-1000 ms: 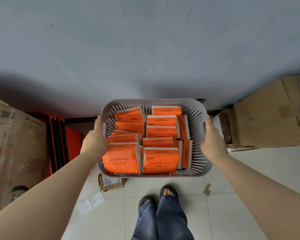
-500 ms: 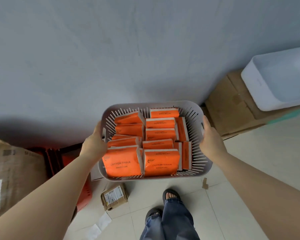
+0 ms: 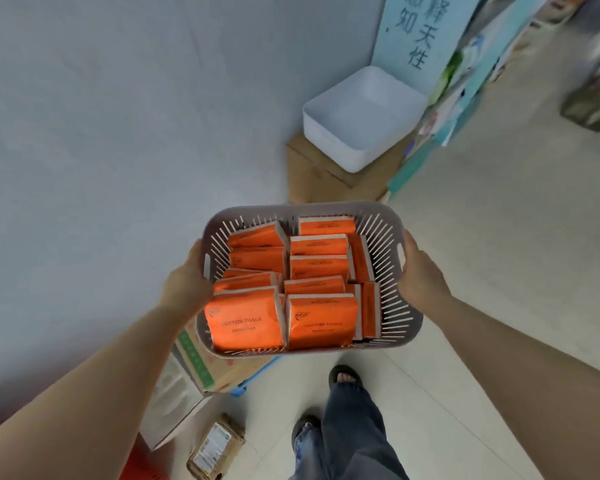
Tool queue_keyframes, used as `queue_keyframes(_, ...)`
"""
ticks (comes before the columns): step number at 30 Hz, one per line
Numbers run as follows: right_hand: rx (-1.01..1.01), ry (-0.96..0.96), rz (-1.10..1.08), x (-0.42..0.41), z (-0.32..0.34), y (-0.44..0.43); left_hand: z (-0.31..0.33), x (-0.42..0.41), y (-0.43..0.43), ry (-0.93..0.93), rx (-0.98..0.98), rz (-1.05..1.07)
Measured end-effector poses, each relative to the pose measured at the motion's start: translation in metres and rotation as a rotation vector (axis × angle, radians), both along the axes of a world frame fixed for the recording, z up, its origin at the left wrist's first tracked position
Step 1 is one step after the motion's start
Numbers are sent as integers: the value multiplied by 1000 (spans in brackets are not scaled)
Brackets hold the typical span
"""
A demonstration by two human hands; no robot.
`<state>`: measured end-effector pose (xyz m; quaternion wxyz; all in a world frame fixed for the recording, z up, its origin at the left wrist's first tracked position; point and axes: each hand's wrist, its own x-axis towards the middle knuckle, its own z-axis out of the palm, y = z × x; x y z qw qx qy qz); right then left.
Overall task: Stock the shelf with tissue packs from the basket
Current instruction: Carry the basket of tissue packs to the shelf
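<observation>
Down at the left, a parcel (image 3: 215,448) lies on the floor (image 3: 482,271) beside a green-printed carton (image 3: 201,362). Above them the left hand (image 3: 186,289) has its grip clamped on the left end of the basket (image 3: 326,206), which is held in the air in front of the person. Orange tissue packs (image 3: 321,318) fill the basket in rows. The right hand (image 3: 421,275) has its grip clamped on the right end. Beyond, a white bin (image 3: 333,140) sits on a box (image 3: 312,171) against the wall. The shelf (image 3: 465,64), blurred, stands at upper right, well apart from the basket.
</observation>
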<state>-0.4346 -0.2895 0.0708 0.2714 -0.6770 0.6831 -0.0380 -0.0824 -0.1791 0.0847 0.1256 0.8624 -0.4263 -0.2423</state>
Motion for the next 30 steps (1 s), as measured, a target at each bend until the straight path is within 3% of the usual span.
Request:
queue_keyframes(11,-47,-91,-385,-177,36,61,27,-157,-85,19,-82,-491)
queue_keyframes(18,-54,-80,-544,-296,47,90,51,-283,-121,97,11,-641)
queue_keyframes(30,-75,-49,-707,-486,53,90,62,-491,-189,20,-11,-903)
